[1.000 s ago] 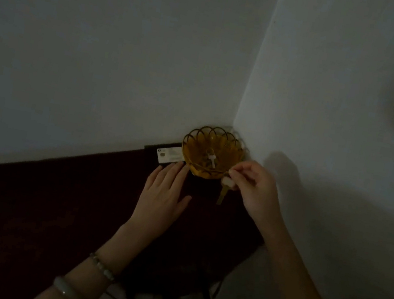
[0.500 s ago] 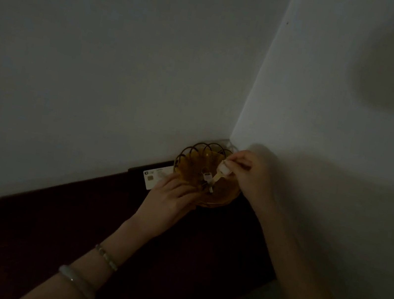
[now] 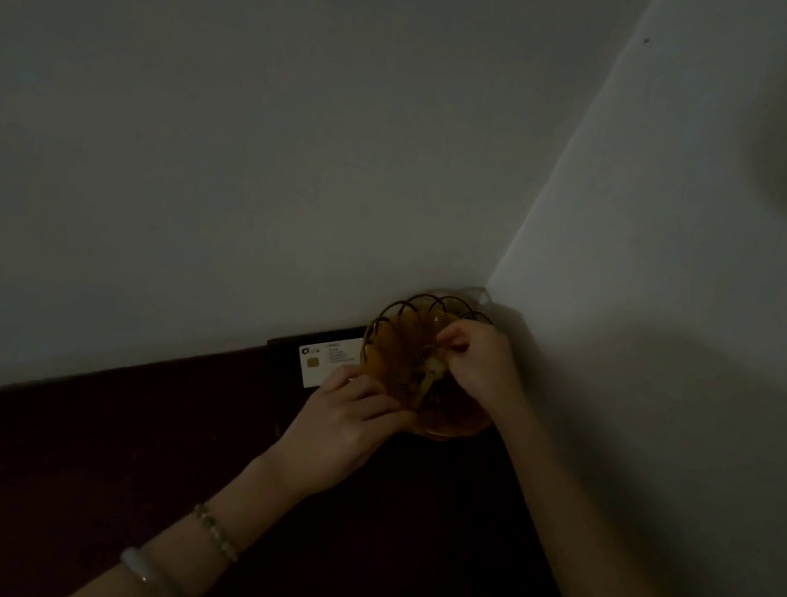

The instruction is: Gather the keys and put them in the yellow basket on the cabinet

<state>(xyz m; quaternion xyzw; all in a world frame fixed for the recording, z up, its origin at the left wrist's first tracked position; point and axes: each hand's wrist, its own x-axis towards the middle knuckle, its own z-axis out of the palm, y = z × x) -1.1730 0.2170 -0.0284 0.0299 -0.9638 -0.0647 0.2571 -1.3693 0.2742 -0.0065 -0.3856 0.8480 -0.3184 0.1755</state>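
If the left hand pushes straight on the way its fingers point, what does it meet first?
Probably the near rim of the yellow scalloped wire basket; the left hand points up and right toward it, fingers already at or touching its edge. The dim light leaves depth unclear.

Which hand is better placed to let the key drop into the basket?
Right. The right hand is over the yellow basket, pinching something pale inside; the left hand rests at its near rim.

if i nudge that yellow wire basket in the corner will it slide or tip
The yellow looped-wire basket looks open and light, so it would probably slide on the dark cabinet top. Its wide, shallow shape suggests tipping is unlikely. The left hand seems to steady it.
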